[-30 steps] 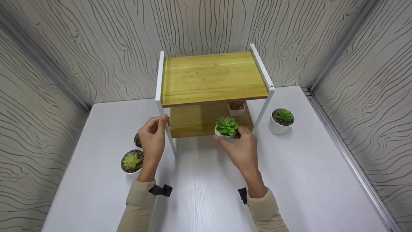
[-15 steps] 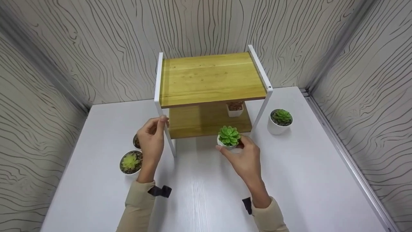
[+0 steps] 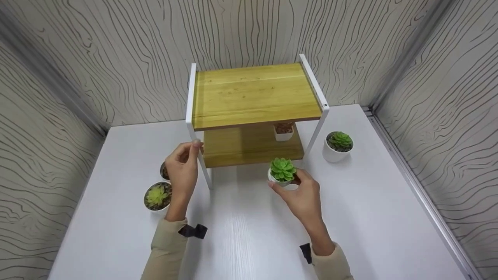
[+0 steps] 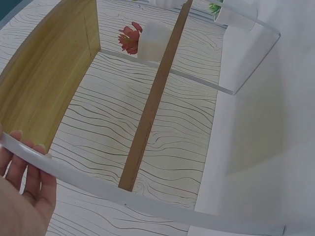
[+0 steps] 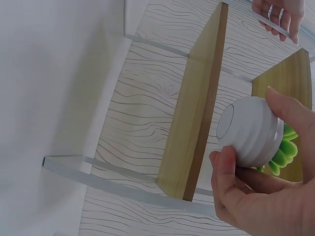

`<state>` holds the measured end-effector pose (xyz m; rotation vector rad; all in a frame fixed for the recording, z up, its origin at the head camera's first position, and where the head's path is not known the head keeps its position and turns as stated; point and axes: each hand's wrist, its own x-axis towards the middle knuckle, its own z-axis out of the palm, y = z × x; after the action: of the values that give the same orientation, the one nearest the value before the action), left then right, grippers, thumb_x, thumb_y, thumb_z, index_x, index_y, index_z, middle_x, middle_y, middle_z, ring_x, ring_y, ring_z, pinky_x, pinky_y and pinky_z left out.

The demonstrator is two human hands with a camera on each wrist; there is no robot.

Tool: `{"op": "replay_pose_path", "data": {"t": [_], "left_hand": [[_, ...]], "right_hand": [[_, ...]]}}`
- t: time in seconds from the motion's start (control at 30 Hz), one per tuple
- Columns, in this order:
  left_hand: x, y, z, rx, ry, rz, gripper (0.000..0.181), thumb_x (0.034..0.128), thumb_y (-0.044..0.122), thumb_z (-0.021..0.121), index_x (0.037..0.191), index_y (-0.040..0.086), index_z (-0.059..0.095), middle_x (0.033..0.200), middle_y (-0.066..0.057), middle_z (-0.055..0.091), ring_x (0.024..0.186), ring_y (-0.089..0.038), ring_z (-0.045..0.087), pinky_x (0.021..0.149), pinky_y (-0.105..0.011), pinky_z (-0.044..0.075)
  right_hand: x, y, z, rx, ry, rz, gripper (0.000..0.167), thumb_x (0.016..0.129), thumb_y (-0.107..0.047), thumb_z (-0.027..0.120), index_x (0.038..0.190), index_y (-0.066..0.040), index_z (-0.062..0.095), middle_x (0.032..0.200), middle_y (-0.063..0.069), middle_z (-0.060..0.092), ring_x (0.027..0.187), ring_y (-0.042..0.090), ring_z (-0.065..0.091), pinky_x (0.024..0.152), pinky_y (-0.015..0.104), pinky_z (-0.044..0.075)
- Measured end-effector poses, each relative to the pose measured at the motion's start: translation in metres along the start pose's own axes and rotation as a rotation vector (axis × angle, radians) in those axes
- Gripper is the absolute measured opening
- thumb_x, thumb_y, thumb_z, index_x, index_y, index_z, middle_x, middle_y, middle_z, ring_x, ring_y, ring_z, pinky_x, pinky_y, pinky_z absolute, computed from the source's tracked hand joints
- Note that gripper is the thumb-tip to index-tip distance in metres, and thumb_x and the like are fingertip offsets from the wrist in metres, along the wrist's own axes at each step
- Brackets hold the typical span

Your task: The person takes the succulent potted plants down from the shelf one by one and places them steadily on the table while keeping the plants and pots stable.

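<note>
Tan sleeves (image 3: 167, 245) reach in from the near edge over a white tabletop (image 3: 389, 217). At left stands a round pot with a yellow-green succulent (image 3: 157, 195); just behind it, another pot (image 3: 165, 171) is partly covered by the left hand (image 3: 182, 167). That hand's fingers and thumb pinch the front left post (image 3: 207, 175) of a two-tier shelf (image 3: 253, 93). The right hand (image 3: 305, 198) grips a small potted green succulent (image 3: 282, 170) by its white sides, thumb opposite fingers, raised off the tabletop just in front of the lower board (image 3: 233, 149); the right wrist view shows the pot's base. Right of the shelf, another green succulent (image 3: 338, 147) stands potted. Farther back, a square white pot (image 3: 284, 134) with a reddish plant rests on the lower board's right part. Wavy dark lines cover the wall (image 3: 249, 31) behind.
</note>
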<state>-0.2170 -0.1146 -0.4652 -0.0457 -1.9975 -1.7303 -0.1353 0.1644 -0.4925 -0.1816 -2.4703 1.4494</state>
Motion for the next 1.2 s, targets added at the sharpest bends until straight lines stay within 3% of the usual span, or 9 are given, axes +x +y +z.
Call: {"op": "replay_pose_path", "data": {"t": [0.43,0.7,1.2], "left_hand": [[0.000,0.001,0.000,-0.012,0.004,-0.001,0.022,0.1023,0.020,0.070,0.098,0.000,0.077,0.097,-0.017,0.077,0.091,-0.009,0.073,0.087,-0.017,0.057],[0.000,0.001,0.000,-0.007,0.006,-0.006,0.022,0.1021,0.020,0.071,0.099,0.000,0.078,0.098,-0.017,0.078,0.091,-0.009,0.073,0.088,-0.017,0.057],[0.000,0.000,0.001,0.014,0.010,-0.015,0.022,0.1018,0.022,0.071,0.099,0.001,0.078,0.094,-0.017,0.077,0.088,-0.016,0.073,0.084,-0.016,0.056]], "right_hand": [[-0.003,0.011,-0.011,-0.007,-0.010,0.047,0.058,0.080,-0.025,0.094,0.126,-0.002,0.070,0.122,0.016,0.072,0.111,0.030,0.071,0.098,0.051,0.060],[-0.004,0.017,-0.018,-0.034,-0.006,0.069,0.058,0.079,-0.024,0.094,0.126,0.000,0.070,0.122,0.016,0.072,0.111,0.030,0.071,0.097,0.047,0.061],[-0.005,0.032,-0.032,-0.036,-0.015,0.120,0.065,0.081,-0.025,0.093,0.132,0.003,0.065,0.128,0.021,0.070,0.116,0.034,0.069,0.102,0.050,0.059]]}}
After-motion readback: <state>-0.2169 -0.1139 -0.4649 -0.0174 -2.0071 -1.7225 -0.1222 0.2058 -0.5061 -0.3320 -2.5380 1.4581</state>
